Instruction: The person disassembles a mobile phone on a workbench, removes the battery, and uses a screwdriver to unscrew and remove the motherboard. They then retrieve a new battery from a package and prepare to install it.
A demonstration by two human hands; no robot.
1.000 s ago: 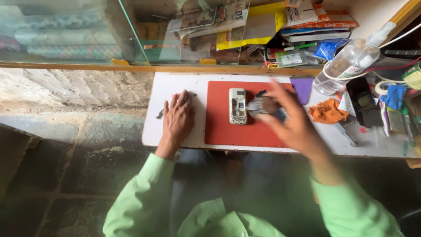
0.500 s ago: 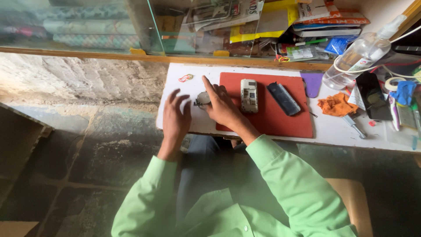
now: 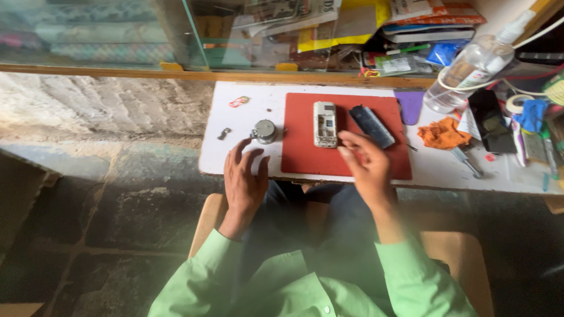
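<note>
Right hand (image 3: 365, 166), open and empty, has swung back over the red mat (image 3: 346, 158) from the round tin (image 3: 265, 131); open left hand (image 3: 244, 179) rests at the tin's six o'clock, opened phone (image 3: 325, 123) untouched

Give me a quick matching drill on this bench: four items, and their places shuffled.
1. opened white phone body
2. round grey metal tin
3. crumpled orange cloth
4. flat purple plastic pick

a. on the white table, left of the red mat
b. at the mat's upper right corner
c. on the mat
d. on the table, right of the mat

Pairs: 1-c, 2-a, 3-d, 4-b
</note>
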